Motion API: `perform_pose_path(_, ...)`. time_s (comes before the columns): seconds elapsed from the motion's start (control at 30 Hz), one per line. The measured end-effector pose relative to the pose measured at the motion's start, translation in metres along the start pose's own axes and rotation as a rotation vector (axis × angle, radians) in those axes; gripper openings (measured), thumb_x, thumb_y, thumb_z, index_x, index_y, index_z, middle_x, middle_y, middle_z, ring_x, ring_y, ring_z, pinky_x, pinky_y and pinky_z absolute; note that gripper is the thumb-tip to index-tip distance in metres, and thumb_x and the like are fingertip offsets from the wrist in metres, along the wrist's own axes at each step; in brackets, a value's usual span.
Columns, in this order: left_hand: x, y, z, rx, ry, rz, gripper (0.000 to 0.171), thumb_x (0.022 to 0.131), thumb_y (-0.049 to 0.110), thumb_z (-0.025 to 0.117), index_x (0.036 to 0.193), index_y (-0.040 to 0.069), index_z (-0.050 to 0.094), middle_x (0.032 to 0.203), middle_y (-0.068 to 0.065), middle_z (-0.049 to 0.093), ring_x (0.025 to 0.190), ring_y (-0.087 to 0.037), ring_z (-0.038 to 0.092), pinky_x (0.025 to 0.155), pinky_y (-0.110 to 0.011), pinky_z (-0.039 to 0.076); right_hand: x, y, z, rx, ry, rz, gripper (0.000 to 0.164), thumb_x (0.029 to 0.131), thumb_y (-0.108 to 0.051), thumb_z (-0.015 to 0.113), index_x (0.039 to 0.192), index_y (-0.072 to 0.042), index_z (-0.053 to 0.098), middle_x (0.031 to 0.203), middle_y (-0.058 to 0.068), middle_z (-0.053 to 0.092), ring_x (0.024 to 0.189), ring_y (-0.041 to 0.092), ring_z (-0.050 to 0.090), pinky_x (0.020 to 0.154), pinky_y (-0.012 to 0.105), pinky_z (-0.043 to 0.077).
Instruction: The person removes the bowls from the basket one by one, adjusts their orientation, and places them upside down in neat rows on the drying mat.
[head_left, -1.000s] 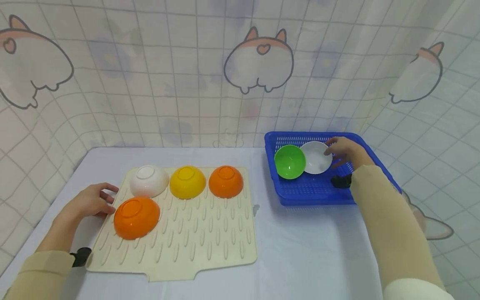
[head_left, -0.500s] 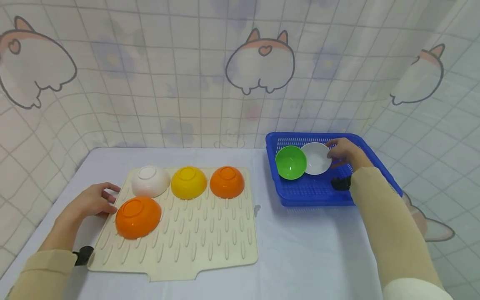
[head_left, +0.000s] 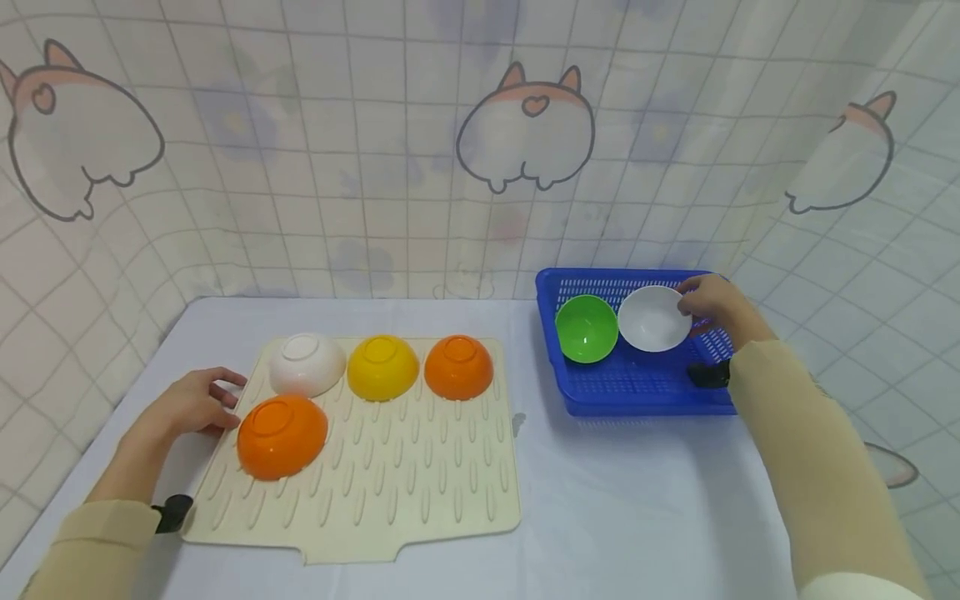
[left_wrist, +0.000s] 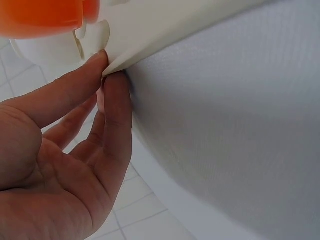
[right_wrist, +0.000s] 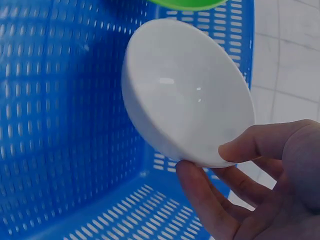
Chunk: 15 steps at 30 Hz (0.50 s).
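Observation:
In the blue basket (head_left: 637,409) my right hand (head_left: 716,304) pinches the rim of a white bowl (head_left: 654,319), thumb inside and fingers beneath, as the right wrist view shows. A green bowl (head_left: 587,329) sits to its left in the basket. My left hand (head_left: 191,404) pinches the left edge of a cream draining mat (head_left: 390,492) between thumb and finger, clear in the left wrist view. Upside down on the mat are a white bowl (head_left: 306,365), a yellow bowl (head_left: 383,368), an orange bowl (head_left: 459,367) and a larger orange bowl (head_left: 282,437) near my left hand.
A white cloth (head_left: 637,500) covers the table under the mat and the basket. Behind and at both sides hangs a checked curtain (head_left: 420,167) with animal drawings.
The right hand has shifted right with the white bowl, which now stands apart from the green bowl. The left hand stays at the mat's edge. The head view has shifted slightly.

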<state>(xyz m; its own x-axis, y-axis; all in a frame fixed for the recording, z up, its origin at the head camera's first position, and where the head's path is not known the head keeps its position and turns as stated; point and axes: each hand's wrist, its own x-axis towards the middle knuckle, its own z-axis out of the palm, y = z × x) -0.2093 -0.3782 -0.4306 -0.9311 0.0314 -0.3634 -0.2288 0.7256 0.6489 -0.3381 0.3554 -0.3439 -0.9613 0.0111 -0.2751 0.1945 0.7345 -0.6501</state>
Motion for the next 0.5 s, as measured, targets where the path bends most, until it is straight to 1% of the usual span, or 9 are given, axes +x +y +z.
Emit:
perform_pose_path(0.13,0.001,-0.001,0.000,0.007,0.001,0.000,0.064,0.083,-0.006,0.075,0.136,-0.015,0.040,0.101,-0.023,0.057,0.074,-0.023,0.062,0.071,-0.035,0.061,-0.007,0.002,-0.008,-0.012,-0.002,-0.014,0.057,0.087,0.002,0.051,0.141,0.017,0.039,0.109,0.032,0.053,0.086,0.033,0.061,0.076,0.048,0.062)
perform_pose_path(0.27,0.001,-0.001,0.001,0.017,0.001,0.003,0.064,0.083,-0.006,0.075,0.137,-0.014,0.040,0.101,-0.023,0.056,0.075,-0.024,0.062,0.072,-0.035,0.061,-0.015,0.004,-0.014,0.000,-0.004,-0.014,0.056,0.089,0.002,0.051,0.142,0.017,0.037,0.114,0.035,0.051,0.086,0.033,0.061,0.077,0.048,0.062)
perform_pose_path(0.4,0.001,-0.002,0.002,0.019,-0.001,0.005,0.065,0.083,-0.006,0.075,0.137,-0.015,0.040,0.101,-0.023,0.056,0.075,-0.024,0.061,0.072,-0.035,0.062,-0.023,0.007,-0.018,0.041,-0.039,-0.001,0.057,0.094,0.002,0.050,0.146,0.017,0.030,0.123,0.039,0.046,0.089,0.034,0.064,0.076,0.047,0.062)
perform_pose_path(0.5,0.001,-0.003,0.002,0.017,0.000,0.006,0.065,0.083,-0.006,0.075,0.137,-0.015,0.040,0.102,-0.023,0.056,0.075,-0.024,0.061,0.072,-0.036,0.062,-0.027,0.008,-0.019,0.085,-0.055,-0.004,0.059,0.096,0.002,0.050,0.148,0.017,0.027,0.124,0.039,0.047,0.086,0.029,0.066,0.075,0.045,0.062)
